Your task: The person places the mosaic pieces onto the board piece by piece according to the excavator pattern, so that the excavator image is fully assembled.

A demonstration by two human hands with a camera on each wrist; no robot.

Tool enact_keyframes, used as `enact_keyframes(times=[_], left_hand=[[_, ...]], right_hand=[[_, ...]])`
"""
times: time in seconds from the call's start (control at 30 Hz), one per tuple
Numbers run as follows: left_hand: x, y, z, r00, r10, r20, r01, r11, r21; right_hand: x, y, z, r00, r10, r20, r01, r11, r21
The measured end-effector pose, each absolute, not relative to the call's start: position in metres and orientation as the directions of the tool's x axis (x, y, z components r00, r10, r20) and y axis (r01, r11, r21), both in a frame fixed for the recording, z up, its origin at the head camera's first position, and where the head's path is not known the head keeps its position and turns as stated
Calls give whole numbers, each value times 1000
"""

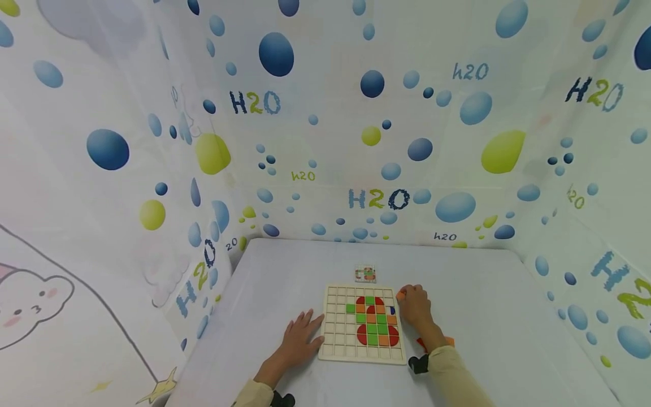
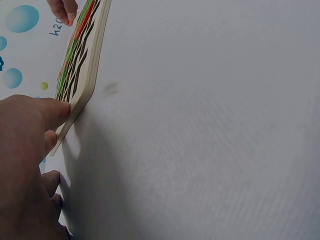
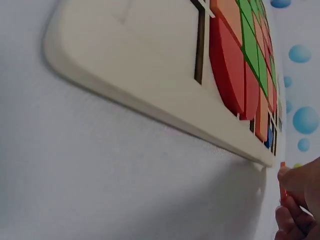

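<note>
A pale wooden grid board (image 1: 337,353) lies on the table, with red, green and orange tiles and a small dark blue piece (image 1: 392,310) in its cells. Beside its left edge rests my left hand (image 1: 300,342), fingers spread. In the left wrist view the thumb (image 2: 54,113) touches the board's rim. Just off the board's upper right side, my right hand (image 1: 416,308) pinches an orange tile (image 3: 283,181) between thumb and fingers. Fingers cover part of that tile.
Behind the board lies a small card with a coloured picture (image 1: 365,275). A loose red piece (image 1: 421,343) and an orange piece (image 1: 450,341) lie by my right forearm, which partly hides them. Printed curtains (image 1: 325,141) enclose the white table (image 1: 488,316).
</note>
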State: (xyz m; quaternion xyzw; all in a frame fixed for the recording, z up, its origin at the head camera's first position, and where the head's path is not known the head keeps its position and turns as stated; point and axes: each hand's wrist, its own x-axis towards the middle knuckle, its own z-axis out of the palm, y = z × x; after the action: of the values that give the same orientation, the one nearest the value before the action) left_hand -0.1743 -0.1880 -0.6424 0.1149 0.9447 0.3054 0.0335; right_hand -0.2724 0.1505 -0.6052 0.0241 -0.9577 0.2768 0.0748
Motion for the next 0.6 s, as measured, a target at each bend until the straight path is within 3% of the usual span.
enact_keyframes(times=[0.23, 0.6], left_hand=[[-172, -190, -640, -970, 244, 6, 200, 778, 596], [-178, -192, -654, -972, 233, 23, 204, 793, 575]], right_hand=[[-276, 129, -598, -984, -51, 171, -135, 839, -527], [-262, 68, -593, -904, -361, 228, -427, 751, -504]])
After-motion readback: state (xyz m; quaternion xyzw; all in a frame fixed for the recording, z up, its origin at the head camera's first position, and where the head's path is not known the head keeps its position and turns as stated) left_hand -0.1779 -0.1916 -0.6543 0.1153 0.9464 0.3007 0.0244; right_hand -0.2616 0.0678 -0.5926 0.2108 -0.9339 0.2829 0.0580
